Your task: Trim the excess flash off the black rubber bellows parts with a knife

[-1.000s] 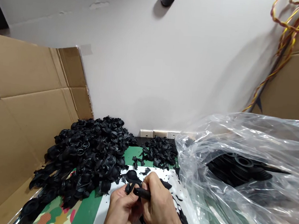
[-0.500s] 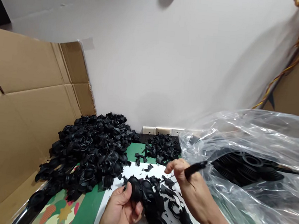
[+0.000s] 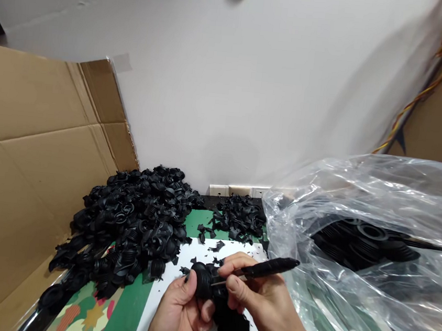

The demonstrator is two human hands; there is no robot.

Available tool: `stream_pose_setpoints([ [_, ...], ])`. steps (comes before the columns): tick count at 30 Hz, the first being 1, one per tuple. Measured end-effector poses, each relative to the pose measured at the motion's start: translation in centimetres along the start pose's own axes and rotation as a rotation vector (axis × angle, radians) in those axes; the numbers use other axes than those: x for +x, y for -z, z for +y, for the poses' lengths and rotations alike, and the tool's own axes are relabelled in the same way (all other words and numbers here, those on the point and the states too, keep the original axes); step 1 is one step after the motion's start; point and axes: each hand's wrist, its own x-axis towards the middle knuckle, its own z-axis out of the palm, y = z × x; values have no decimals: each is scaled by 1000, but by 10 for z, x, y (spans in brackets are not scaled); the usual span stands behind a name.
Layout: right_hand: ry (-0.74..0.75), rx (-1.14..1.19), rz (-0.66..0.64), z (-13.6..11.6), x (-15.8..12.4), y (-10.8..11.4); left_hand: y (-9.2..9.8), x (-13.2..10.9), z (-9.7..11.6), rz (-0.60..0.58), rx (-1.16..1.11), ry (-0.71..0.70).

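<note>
In my left hand is a black ribbed rubber bellows part, pinched between thumb and fingers over a white board. My right hand is closed on a slim tool with a black wrapped handle and a thin metal tip. That tip touches or nearly touches the bellows part's right side; exact contact is hard to tell. A dark mass of black rubber sits below and between my hands, partly hidden by the right one.
A large heap of black rubber parts lies at left, beside a cardboard wall. Smaller black scraps are piled by the wall sockets. At right, a clear plastic bag holds more black ribbed parts.
My right hand has moved left and down, bringing the tool's tip to the bellows part. My left hand keeps its grip in nearly the same spot. The view has shifted slightly.
</note>
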Motion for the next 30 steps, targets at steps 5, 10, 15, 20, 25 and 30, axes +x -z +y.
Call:
stream_pose_setpoints([
  [5,-31,-77,23,2,-1,-3,3,3,0,-25,6,-3],
  [10,233,-378,-23,4,-5,-9,2,5,-2,-25,42,-24],
  [15,459,-654,166,6,16,11,-2,-2,-10,-68,56,-4],
  [20,267,-632,405,-2,31,37,4,-1,-7,-48,36,-7],
  [25,-62,-285,290,-4,19,29,9,5,-7,-45,-45,5],
  [30,-159,-138,61,-13,6,11,3,5,-5,-41,-57,10],
])
